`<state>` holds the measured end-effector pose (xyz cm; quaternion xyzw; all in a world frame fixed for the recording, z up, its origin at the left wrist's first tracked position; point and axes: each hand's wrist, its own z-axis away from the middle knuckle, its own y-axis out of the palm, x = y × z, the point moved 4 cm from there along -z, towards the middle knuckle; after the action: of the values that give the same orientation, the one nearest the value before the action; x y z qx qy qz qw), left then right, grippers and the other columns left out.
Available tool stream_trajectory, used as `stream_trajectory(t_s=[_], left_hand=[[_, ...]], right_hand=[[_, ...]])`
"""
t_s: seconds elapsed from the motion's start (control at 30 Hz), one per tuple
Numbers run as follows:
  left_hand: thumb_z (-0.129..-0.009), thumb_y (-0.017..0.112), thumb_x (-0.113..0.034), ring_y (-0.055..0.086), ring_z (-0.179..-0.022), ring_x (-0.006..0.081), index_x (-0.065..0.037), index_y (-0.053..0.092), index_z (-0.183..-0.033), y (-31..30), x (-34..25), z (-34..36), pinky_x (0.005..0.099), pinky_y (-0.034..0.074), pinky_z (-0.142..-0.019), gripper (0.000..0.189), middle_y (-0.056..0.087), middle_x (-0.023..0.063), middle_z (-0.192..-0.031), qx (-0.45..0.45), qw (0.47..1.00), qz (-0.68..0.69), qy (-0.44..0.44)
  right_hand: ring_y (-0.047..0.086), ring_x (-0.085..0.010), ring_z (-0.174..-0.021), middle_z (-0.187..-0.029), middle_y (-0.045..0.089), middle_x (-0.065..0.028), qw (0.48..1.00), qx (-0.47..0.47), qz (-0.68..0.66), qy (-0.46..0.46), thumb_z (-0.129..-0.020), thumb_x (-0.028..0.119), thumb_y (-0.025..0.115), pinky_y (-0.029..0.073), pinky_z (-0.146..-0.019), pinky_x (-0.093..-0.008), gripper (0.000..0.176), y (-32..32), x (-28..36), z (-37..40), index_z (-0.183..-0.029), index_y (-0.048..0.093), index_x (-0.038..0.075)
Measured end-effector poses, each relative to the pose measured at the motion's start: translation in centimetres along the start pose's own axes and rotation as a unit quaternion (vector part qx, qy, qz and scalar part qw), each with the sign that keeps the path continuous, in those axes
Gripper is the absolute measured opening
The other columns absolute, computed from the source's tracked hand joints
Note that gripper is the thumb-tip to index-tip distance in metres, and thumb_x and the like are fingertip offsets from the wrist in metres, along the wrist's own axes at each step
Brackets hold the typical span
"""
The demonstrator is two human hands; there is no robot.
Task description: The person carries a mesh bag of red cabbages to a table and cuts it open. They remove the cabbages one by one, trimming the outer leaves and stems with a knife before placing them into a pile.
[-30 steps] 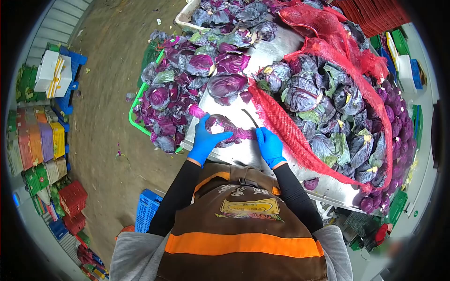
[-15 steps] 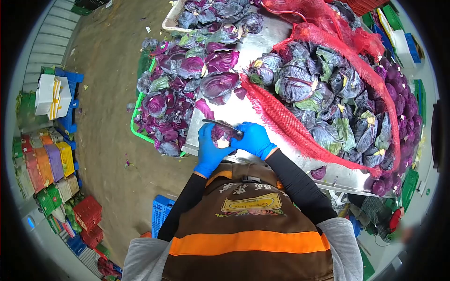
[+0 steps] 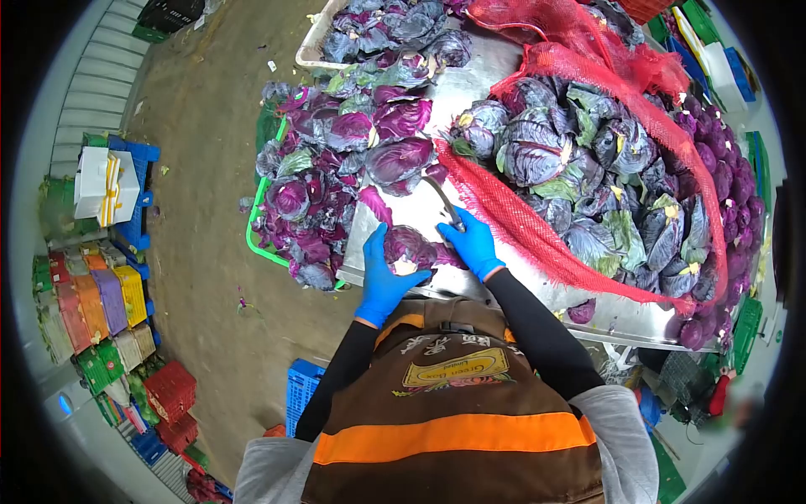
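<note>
A red cabbage with a pale cut stem end sits at the near edge of the metal table. My left hand, in a blue glove, is cupped around its left and near side, thumb by the stem. In my blue-gloved right hand is a curved knife, its dark blade pointing up and away from me. A loose purple leaf lies between the cabbage and the right hand. Another peeled leaf lies just beyond the left fingertips.
Left of the table, a green-rimmed crate overflows with stripped leaves. A red mesh bag holds untrimmed cabbages on the right, with trimmed purple cabbages stacked past it. A pale tray of leaves stands at the far end.
My right hand has moved right, away from the cabbage, and the knife has swung from lying across it to pointing away. The left hand stays at the cabbage; a loose leaf now shows beside it.
</note>
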<state>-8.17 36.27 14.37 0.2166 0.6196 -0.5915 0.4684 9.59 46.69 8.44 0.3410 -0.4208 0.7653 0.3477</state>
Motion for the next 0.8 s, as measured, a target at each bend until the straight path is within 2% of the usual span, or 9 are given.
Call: stream_trajectory(t_s=[0.07,0.1,0.37,0.43,0.47,0.6,0.7,0.77,0.8], left_hand=[[-0.054,0.091,-0.032,0.037,-0.127,0.0379,-0.001,0.021,-0.145,0.4,-0.9,0.2,0.0443,0.036,-0.106,0.119,0.035,0.0224,-0.138,-0.002,1.000,-0.015,-0.023],[-0.054,0.091,-0.032,0.037,-0.127,0.0379,-0.001,0.021,-0.145,0.7,-1.7,0.3,0.0443,0.036,-0.106,0.119,0.035,0.0224,-0.138,0.001,1.000,-0.012,-0.024],[-0.054,0.089,-0.032,0.036,-0.129,0.0391,0.000,0.019,-0.146,1.5,-2.8,0.5,0.0444,0.036,-0.105,0.120,0.035,0.0242,-0.139,0.000,0.993,-0.119,-0.008],[-0.054,0.089,-0.031,0.036,-0.129,0.0390,0.000,0.019,-0.146,1.6,-3.1,0.6,0.0440,0.036,-0.105,0.119,0.035,0.0241,-0.139,0.000,0.992,-0.123,0.006],[-0.054,0.088,-0.031,0.035,-0.129,0.0389,0.001,0.020,-0.146,1.6,-3.0,0.5,0.0440,0.036,-0.105,0.119,0.035,0.0239,-0.139,0.001,0.993,-0.120,0.004],[-0.055,0.090,-0.039,0.037,-0.129,0.0389,-0.001,0.021,-0.146,1.8,-3.0,0.4,0.0438,0.036,-0.105,0.120,0.034,0.0241,-0.140,-0.001,0.990,-0.143,0.007],[-0.056,0.089,-0.037,0.036,-0.130,0.0397,-0.001,0.021,-0.146,1.8,-2.9,0.6,0.0439,0.036,-0.105,0.118,0.034,0.0241,-0.140,0.008,0.988,-0.152,0.028],[-0.056,0.088,-0.034,0.035,-0.129,0.0403,-0.001,0.021,-0.146,1.7,-2.2,1.4,0.0446,0.036,-0.105,0.116,0.034,0.0245,-0.140,-0.005,0.989,-0.141,0.035],[-0.057,0.087,-0.031,0.034,-0.129,0.0409,0.000,0.022,-0.146,2.0,-2.3,1.0,0.0453,0.035,-0.105,0.114,0.034,0.0248,-0.139,-0.015,0.991,-0.123,0.058]], right_hand=[[0.067,-0.0261,-0.087,-0.096,0.068,-0.0134,0.993,0.090,0.066,-0.037,-0.077,0.045,0.072,0.052,-0.077,-0.0365,0.060,-1.4,5.3,2.2,-0.123,0.060,0.010],[0.066,-0.0227,-0.084,-0.096,0.067,-0.0102,0.992,0.091,0.070,-0.050,-0.074,0.047,0.076,0.051,-0.077,-0.0334,0.059,-1.6,6.5,3.1,-0.117,0.063,0.009],[0.063,-0.0240,-0.072,-0.080,0.061,-0.0114,0.985,0.114,0.081,-0.098,-0.073,0.036,0.076,0.050,-0.068,-0.0354,0.038,-0.5,5.0,2.6,-0.090,0.065,0.004],[0.061,-0.0309,-0.072,-0.078,0.060,-0.0143,0.986,0.146,0.060,-0.058,-0.071,0.033,0.075,0.049,-0.070,-0.0393,0.032,-1.1,5.8,2.7,-0.077,0.063,0.004],[0.060,-0.0305,-0.069,-0.073,0.059,-0.0136,0.987,0.115,0.060,-0.095,-0.070,0.031,0.074,0.048,-0.067,-0.0392,0.029,-1.1,5.9,2.6,-0.071,0.063,0.004],[0.061,-0.0292,-0.068,-0.073,0.061,-0.0139,0.986,0.078,0.080,-0.121,-0.070,0.030,0.074,0.049,-0.065,-0.0384,0.027,-0.6,4.8,2.6,-0.073,0.065,0.004],[0.063,-0.0266,-0.068,-0.075,0.064,-0.0134,0.997,0.030,0.007,-0.071,-0.073,0.031,0.074,0.049,-0.065,-0.0378,0.028,-0.5,3.5,2.4,-0.075,0.068,0.004],[0.065,-0.0254,-0.075,-0.083,0.066,-0.0139,0.994,0.050,-0.075,0.059,-0.075,0.034,0.075,0.051,-0.069,-0.0368,0.034,-0.3,3.0,2.9,-0.088,0.069,0.004],[0.065,-0.0259,-0.078,-0.087,0.066,-0.0144,0.997,0.042,-0.065,0.005,-0.076,0.036,0.075,0.051,-0.071,-0.0365,0.038,0.0,3.2,3.5,-0.093,0.068,0.003]])
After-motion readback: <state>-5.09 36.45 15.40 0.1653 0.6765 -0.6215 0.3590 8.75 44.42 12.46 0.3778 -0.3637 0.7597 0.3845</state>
